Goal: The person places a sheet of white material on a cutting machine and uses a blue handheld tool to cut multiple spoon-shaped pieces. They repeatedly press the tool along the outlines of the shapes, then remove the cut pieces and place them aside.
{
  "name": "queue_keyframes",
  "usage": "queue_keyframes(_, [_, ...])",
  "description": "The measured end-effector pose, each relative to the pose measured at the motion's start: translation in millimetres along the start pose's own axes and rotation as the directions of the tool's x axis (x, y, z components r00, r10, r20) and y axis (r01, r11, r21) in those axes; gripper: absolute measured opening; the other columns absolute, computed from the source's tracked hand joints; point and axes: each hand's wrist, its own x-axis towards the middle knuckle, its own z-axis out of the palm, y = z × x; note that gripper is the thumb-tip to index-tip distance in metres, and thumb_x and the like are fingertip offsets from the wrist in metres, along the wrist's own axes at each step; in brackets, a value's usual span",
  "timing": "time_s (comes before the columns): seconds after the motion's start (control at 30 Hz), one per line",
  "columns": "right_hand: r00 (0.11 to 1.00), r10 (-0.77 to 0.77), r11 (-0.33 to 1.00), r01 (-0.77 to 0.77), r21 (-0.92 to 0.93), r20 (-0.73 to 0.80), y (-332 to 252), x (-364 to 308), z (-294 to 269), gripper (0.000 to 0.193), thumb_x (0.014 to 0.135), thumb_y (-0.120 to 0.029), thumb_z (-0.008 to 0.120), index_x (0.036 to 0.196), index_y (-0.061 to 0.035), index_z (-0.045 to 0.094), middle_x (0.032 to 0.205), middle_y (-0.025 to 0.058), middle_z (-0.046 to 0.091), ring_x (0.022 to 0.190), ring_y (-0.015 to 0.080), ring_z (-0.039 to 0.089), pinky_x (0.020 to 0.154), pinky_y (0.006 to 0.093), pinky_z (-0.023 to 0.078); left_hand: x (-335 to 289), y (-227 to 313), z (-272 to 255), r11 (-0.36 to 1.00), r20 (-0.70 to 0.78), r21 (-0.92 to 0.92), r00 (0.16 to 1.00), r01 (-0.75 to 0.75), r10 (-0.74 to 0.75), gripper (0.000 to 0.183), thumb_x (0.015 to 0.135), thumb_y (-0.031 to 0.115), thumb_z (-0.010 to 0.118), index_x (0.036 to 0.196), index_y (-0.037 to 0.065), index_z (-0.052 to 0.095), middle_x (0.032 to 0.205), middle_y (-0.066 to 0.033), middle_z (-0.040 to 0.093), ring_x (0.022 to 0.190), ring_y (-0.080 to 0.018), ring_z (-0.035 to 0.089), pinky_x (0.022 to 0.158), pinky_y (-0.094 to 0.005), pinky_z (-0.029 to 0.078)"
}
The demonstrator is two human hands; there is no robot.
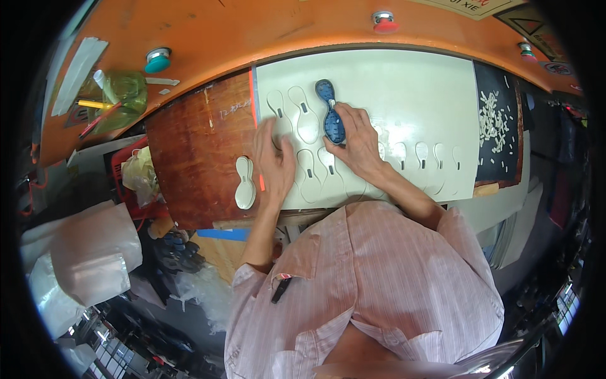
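My right hand [358, 142] is closed on a blue cutting die [334, 128], narrow-waisted like a figure eight, standing on a pale green-white sheet [416, 88]. Its thumb and fingers grip the die's near, wider end. To the left, my left hand [275, 165] rests over the sheet's left edge, thumb apart from the fingers, with nothing visible in it. Cut outlines of the same waisted shape, such as this one [305, 114], lie between the hands, several with a small dark slot. More outlines run along the sheet's near side, partly hidden under my right forearm.
A small stack of cut pale pieces [245, 183] sits on the brown wooden board [196, 145] at left. Beyond the sheet rises an orange machine front [271, 31] with a green button [158, 60] and a red button [384, 23]. Small white scraps [493, 123] litter a dark surface at right.
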Motion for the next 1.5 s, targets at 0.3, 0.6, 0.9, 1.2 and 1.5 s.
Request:
queue_keyframes(0.3, [0.987, 0.048, 0.995, -0.033, 0.096, -0.152, 14.7, -18.3, -39.0, 0.063, 0.084, -0.021, 0.084, 0.135, 0.0043, 0.058, 0.137, 0.022, 0.062, 0.125, 0.0417, 0.058, 0.107, 0.0485, 0.049, -148.5, -19.7, 22.8, 0.888, -0.193, -0.151, 0.894, -0.434, 0.404, 0.011, 0.085, -0.004, 0.066, 0.094, 0.0, 0.072, 0.083, -0.0152, 0.07, 0.074, -0.0346, 0.065, 0.069, -0.0403, 0.051])
queue_keyframes(0.6, [0.481, 0.131, 0.991, -0.086, 0.102, -0.867, 98.1, -72.1, -209.3, 0.014, 0.105, -0.018, 0.067, 0.104, -0.0038, 0.071, 0.095, 0.0005, 0.07, 0.085, 0.0105, 0.061, 0.081, 0.0283, 0.051, -132.4, -35.5, 39.3, 0.894, -0.241, 0.046, 0.864, -0.446, 0.443, 0.008, 0.081, 0.001, 0.068, 0.087, 0.004, 0.071, 0.083, -0.0126, 0.072, 0.077, -0.0337, 0.068, 0.071, -0.0425, 0.054])
queue_keyframes(0.9, [0.51, -0.061, 0.992, -0.062, -0.107, -0.858, 82.7, -117.7, -309.7, 0.025, 0.108, -0.021, 0.065, 0.109, 0.0031, 0.07, 0.089, 0.0033, 0.066, 0.083, 0.0113, 0.057, 0.077, 0.0277, 0.048, -113.6, -23.1, 38.4, 0.917, -0.286, -0.016, 0.881, -0.398, 0.377, 0.007, 0.084, 0.002, 0.065, 0.088, 0.002, 0.071, 0.086, -0.0156, 0.072, 0.082, -0.0374, 0.069, 0.076, -0.045, 0.054])
queue_keyframes(1.2, [0.482, 0.188, 0.942, -0.336, 0.018, -0.856, 92.6, -238.7, -253.1, 0.034, 0.104, -0.028, 0.069, 0.116, 0.0041, 0.072, 0.099, 0.0137, 0.074, 0.095, 0.0237, 0.069, 0.089, 0.0359, 0.054, -104.4, -5.1, 25.1, 0.896, -0.31, -0.06, 0.861, -0.44, 0.402, 0.007, 0.084, 0.003, 0.064, 0.086, 0.004, 0.07, 0.083, -0.0144, 0.069, 0.078, -0.0352, 0.068, 0.072, -0.0434, 0.053])
queue_keyframes(1.5, [0.496, 0.337, 0.828, -0.561, 0.001, -0.8, 126.7, -272.8, -203.4, 0.045, 0.107, -0.038, 0.06, 0.113, 0.0049, 0.072, 0.093, 0.0201, 0.076, 0.09, 0.0363, 0.072, 0.086, 0.0456, 0.053, -100.7, -13.7, 29.9, 0.908, -0.313, -0.041, 0.868, -0.418, 0.385, 0.006, 0.085, 0.005, 0.065, 0.083, 0.003, 0.07, 0.083, -0.0142, 0.07, 0.077, -0.0343, 0.068, 0.071, -0.0431, 0.053])
